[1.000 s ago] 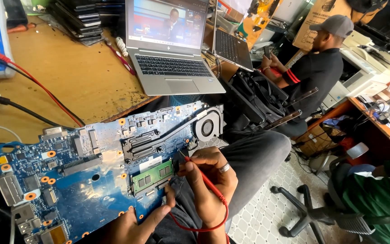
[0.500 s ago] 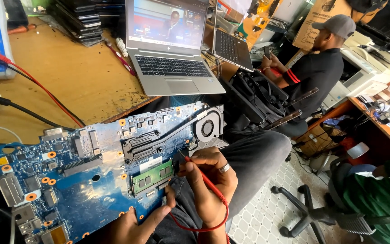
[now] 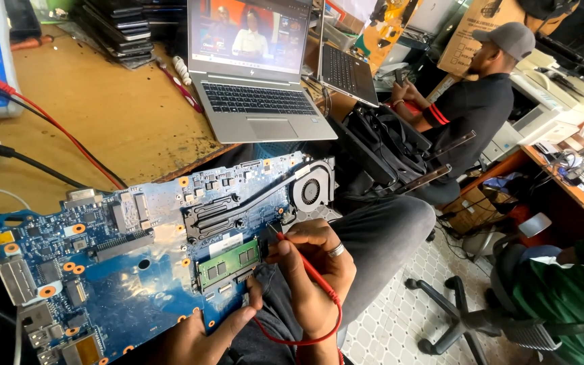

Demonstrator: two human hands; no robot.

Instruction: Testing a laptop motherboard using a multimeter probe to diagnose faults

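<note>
Resting across the person's lap and against the edge of the wooden surface [image 3: 103, 122], a blue laptop motherboard [image 3: 136, 270] is kept tilted so that its component side faces upward. It is steadied from below by the left hand [image 3: 201, 334], whose thumb is pressed on the board's lower edge; how far the other fingers are closed beneath cannot be told. A red probe [image 3: 305, 260] is pinched like a pen in the closed grip of the right hand [image 3: 315, 267], a ring being worn on one finger, and its tip is set just beside the green memory module [image 3: 230, 262], seemingly so that a small contact can be reached precisely. From the probe a thin red lead [image 3: 305, 334] is looped under the wrist. The board is flat and rigid, studded with orange-ringed screw holes, a dark metal heat pipe and a round black fan [image 3: 311, 190]. An open silver laptop [image 3: 251, 74] is stood further back, well apart from the hands
</note>
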